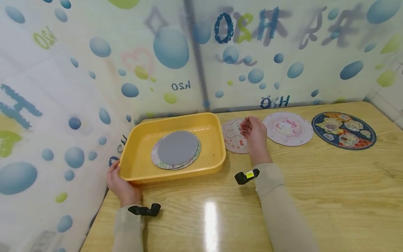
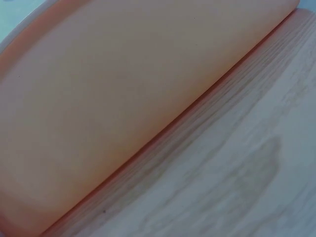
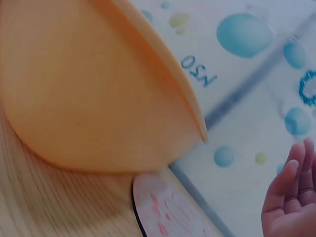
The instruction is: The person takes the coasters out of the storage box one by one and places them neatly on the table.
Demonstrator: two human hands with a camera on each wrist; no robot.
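Observation:
A yellow tray (image 1: 138, 175) sits at the table's left, holding a stack of round mats with a grey one (image 1: 177, 147) on top. My left hand (image 1: 118, 182) grips the tray's front left corner; the left wrist view shows only the tray wall (image 2: 113, 98) and the wooden table (image 2: 237, 168). My right hand (image 1: 255, 133) hovers with loosely curled fingers, holding nothing, over a pink bunny mat (image 1: 233, 138) beside the tray. In the right wrist view the fingertips (image 3: 291, 173) show at the right, the tray (image 3: 89, 89) at the left, the bunny mat (image 3: 168, 212) below.
Two more round mats lie at the back right: a pink-and-white one (image 1: 288, 127) and a dark blue one with bears (image 1: 343, 130). A bubble-printed curtain (image 1: 63, 87) walls the table's left and back. The wooden tabletop (image 1: 330, 189) stretches to the right and front.

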